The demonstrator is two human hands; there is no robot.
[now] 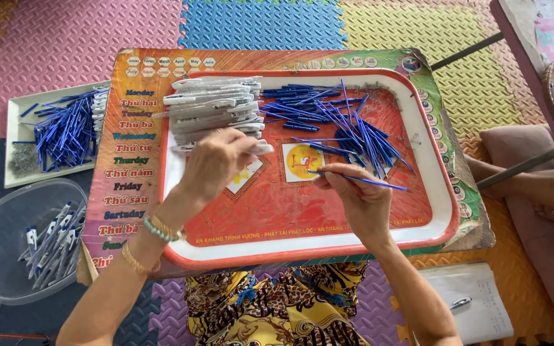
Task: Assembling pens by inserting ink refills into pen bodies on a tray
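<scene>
The right hand (361, 195) pinches one blue refill (363, 180) between thumb and fingertips, the refill pointing off to its right over the red tray (440, 211). Just beyond it lies a loose heap of refills (335, 118). The left hand (216, 163) is curled over the near edge of a stack of white pen barrels (213, 106), fingers touching one; whether it grips it I cannot tell. Further left of it sit a white tray (14, 122) of refills and a clear bowl (1, 224) of pens.
</scene>
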